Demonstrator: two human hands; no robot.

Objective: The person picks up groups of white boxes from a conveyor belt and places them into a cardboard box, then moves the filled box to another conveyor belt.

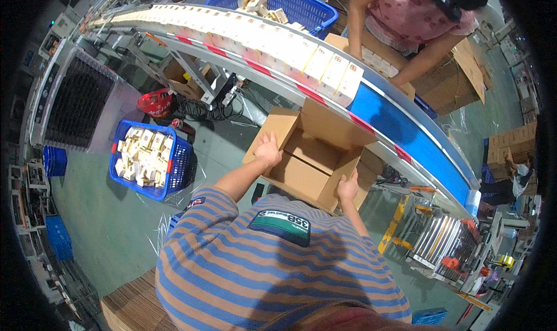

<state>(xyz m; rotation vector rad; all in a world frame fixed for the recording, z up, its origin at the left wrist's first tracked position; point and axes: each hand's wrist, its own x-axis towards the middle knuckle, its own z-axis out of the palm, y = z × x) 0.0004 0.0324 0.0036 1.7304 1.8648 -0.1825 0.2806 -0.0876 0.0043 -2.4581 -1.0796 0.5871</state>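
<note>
- Open brown rectangular cardboard box [316, 148]: between wearer's torso & near side of the curved conveyor w/ blue belt [400, 128], mouth up, flaps out; can't tell what bears it.
- Handling (my guess): prob. light for its size, no contents visible; walls fairly stiff, flaps bendy at the creases; dry, not v. slippery; corners could crush.
- Best hold: opposite side walls near the rim, not flaps alone.
- Left hand [268, 150]: fingers spread flat on left flap.
- Right hand [348, 187]: pinching right wall's top edge, thumb inward; grip partly hidden.
- Counts: box in hands, 1; conveyor, 1; blue plastic baskets of small white boxes, 2: one lower left [181, 159], one beyond conveyor [301, 7]; red plastic basket [155, 103], 1; co-worker in pink top [418, 17], 1.
- Row of small white boxes [290, 52] on belt: too many/blurred at far end to count.
</note>
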